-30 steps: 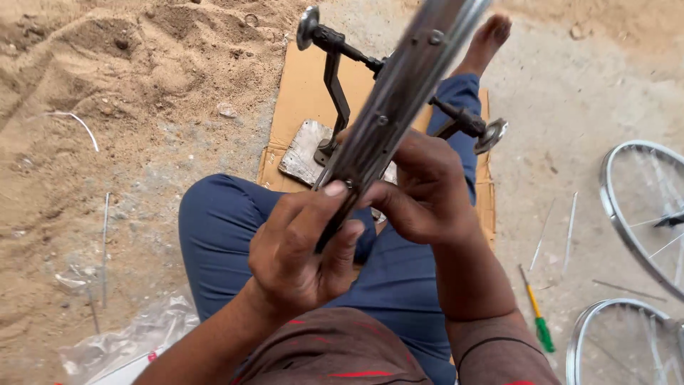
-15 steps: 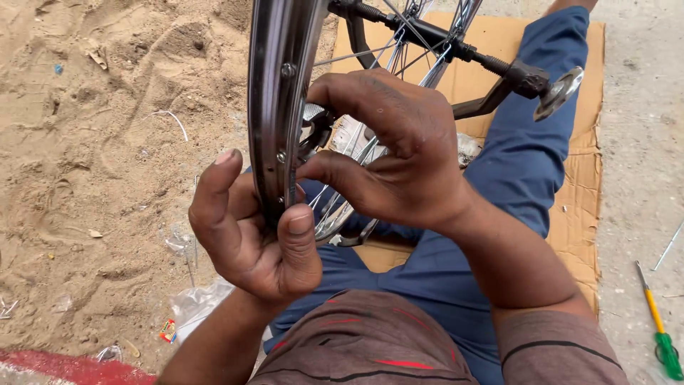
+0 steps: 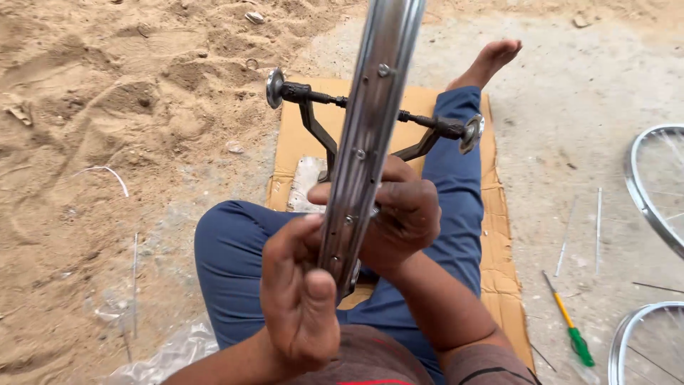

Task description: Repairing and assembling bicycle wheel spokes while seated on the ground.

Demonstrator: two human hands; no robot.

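Both hands, left hand [image 3: 299, 299] and right hand [image 3: 399, 214], pinch the upright wheel rim [image 3: 367, 135] between them; brown cardboard [image 3: 499, 285] lies beneath.

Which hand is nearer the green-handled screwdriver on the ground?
Right. The right hand grips the wheel rim on the side toward the screwdriver, which lies off to the person's right. The left hand holds the rim's near end, farther away.
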